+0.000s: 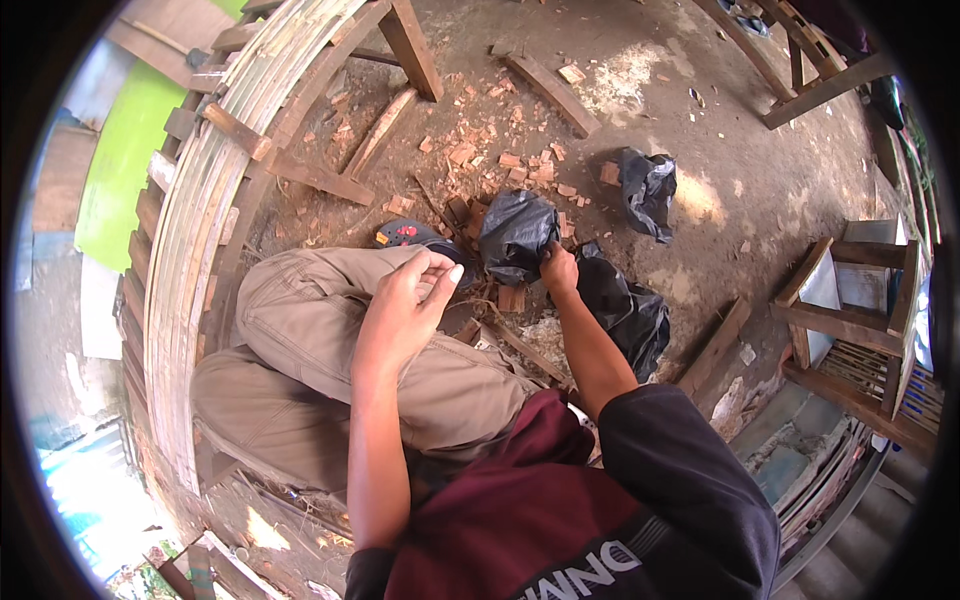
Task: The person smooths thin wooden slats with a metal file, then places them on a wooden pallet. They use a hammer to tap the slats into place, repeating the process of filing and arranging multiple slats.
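My right hand (pixel 560 272) grips the edge of a black plastic bag (pixel 518 236), which stands bunched up and rounded among wood scraps on the ground. Over my bent knee, my left hand (pixel 412 292) is closed with fingers and thumb drawn together; anything between them is too small to make out. Beside my right forearm lies a second, crumpled black plastic bag (pixel 625 312). Farther off stands another black bag (pixel 648 192). Just past my left hand shows a dark clog (pixel 425 240) with red decorations on my foot.
Broken reddish wood chips (pixel 465 152) litter the dirt floor beyond the bags. A long slatted wooden bench (pixel 200 240) runs along my left. Loose planks (pixel 552 95) lie ahead, and a short beam (pixel 715 345) lies to the right. A wooden frame (pixel 850 320) stands at far right.
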